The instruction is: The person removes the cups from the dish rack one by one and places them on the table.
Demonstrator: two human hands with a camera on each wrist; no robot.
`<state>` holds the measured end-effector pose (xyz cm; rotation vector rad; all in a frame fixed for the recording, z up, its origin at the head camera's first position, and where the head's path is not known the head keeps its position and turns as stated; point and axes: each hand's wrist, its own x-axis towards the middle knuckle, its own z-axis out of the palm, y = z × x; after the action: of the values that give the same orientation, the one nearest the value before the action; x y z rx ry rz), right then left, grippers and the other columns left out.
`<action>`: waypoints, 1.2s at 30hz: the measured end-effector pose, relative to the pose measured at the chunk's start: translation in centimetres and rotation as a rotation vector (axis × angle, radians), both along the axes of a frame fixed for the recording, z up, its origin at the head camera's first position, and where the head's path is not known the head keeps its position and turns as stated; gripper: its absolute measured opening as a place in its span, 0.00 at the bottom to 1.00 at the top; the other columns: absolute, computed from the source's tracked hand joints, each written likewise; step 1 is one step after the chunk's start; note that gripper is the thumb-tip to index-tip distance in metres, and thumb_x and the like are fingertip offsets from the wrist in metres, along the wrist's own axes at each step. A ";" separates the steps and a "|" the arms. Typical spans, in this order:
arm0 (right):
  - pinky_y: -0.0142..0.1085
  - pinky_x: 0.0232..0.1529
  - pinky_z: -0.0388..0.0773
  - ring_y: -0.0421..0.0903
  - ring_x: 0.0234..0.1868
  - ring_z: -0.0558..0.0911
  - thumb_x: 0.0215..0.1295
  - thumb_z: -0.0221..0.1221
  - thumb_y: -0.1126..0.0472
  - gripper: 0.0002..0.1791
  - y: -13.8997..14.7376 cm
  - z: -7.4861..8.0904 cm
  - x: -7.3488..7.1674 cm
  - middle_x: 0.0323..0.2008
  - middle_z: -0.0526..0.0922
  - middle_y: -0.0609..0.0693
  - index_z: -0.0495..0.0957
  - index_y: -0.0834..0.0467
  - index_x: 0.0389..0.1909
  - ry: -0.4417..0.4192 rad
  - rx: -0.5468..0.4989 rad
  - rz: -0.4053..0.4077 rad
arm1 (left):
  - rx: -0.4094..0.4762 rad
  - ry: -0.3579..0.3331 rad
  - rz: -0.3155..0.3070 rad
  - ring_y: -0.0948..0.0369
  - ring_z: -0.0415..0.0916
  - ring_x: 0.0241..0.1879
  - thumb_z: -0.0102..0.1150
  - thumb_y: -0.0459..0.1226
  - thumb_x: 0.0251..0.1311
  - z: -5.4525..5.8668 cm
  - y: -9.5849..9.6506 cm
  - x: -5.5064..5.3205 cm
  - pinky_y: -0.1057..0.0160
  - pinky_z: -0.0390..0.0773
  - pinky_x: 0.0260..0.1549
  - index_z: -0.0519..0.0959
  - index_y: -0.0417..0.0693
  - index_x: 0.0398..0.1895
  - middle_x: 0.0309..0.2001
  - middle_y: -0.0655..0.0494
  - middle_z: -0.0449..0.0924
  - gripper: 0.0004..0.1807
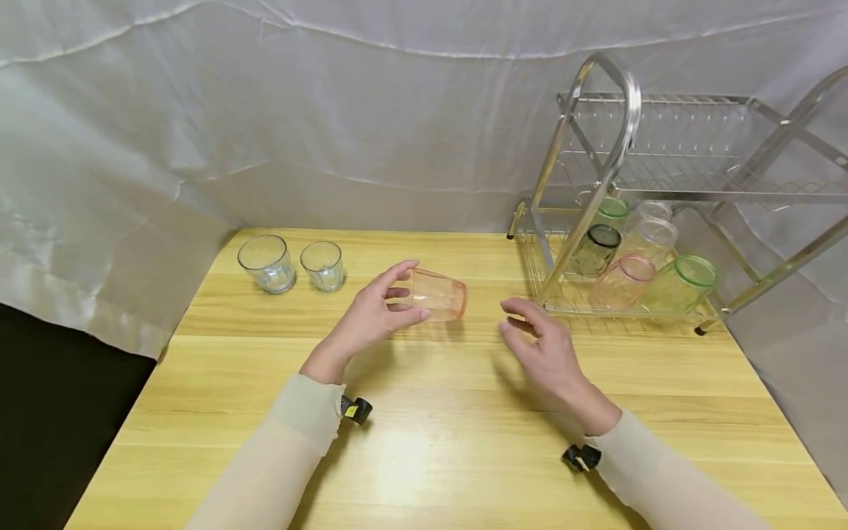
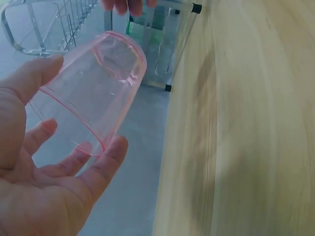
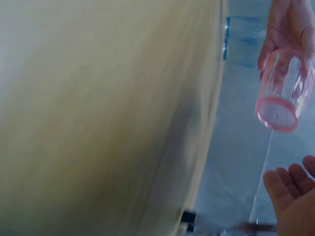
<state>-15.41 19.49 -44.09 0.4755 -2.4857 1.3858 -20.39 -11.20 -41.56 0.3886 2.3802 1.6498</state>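
Note:
A clear pink drinking glass (image 1: 439,294) lies sideways in the air above the table, held near its rim by my left hand (image 1: 371,313). In the left wrist view, the thumb and fingertips grip the pink glass (image 2: 101,83) around its mouth, and its thick base points away from the palm. My right hand (image 1: 543,350) hovers to the right of the base, fingers loosely bent with nothing between them. The right wrist view has the base of the glass (image 3: 278,113) facing the right hand's fingers (image 3: 290,184), with a gap between.
Two clear glasses, a larger one (image 1: 268,265) and a smaller one (image 1: 323,266), stand at the back left. At the right is a two-tier metal dish rack (image 1: 629,195); its lower shelf holds several glasses, including a green one (image 1: 685,283) and a pink one (image 1: 623,282). A grey curtain (image 1: 371,125) hangs behind.

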 end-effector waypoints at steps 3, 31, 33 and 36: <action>0.23 0.57 0.80 0.61 0.48 0.89 0.69 0.64 0.68 0.14 1.4 -0.5 0.3 0.53 0.88 0.60 0.85 0.64 0.54 0.197 0.093 -0.085 | -0.030 0.006 0.006 0.51 0.72 0.70 0.77 0.51 0.60 -0.1 -0.1 0.1 0.49 0.84 0.59 0.62 0.84 0.78 0.77 0.55 0.64 0.46; 0.71 0.77 0.54 0.74 0.73 0.66 0.62 0.54 0.67 0.37 7.3 0.1 0.0 0.70 0.70 0.75 0.64 0.75 0.73 0.074 0.682 -0.172 | -0.721 0.241 -0.056 0.40 0.65 0.73 0.69 0.50 0.64 3.9 -2.1 -5.4 0.38 0.72 0.69 0.57 0.62 0.85 0.76 0.39 0.64 0.48; 0.71 0.77 0.55 0.74 0.73 0.66 0.61 0.53 0.67 0.37 7.1 0.1 -0.1 0.70 0.70 0.75 0.65 0.76 0.73 0.071 0.710 -0.165 | -0.762 0.225 -0.072 0.40 0.65 0.73 0.68 0.49 0.65 4.5 -2.6 -6.4 0.38 0.72 0.69 0.57 0.61 0.85 0.76 0.38 0.65 0.47; 0.71 0.77 0.55 0.73 0.74 0.66 0.59 0.54 0.66 0.38 7.0 0.0 -0.2 0.71 0.69 0.75 0.64 0.76 0.73 0.064 0.753 -0.156 | -0.823 0.207 -0.106 0.40 0.65 0.73 0.67 0.49 0.66 5.2 -3.3 -7.6 0.39 0.72 0.70 0.58 0.58 0.85 0.75 0.36 0.66 0.46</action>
<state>-15.63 26.51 -44.10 0.4323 -2.8467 0.3287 -28.01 -14.48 -36.38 0.5161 2.8525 0.4978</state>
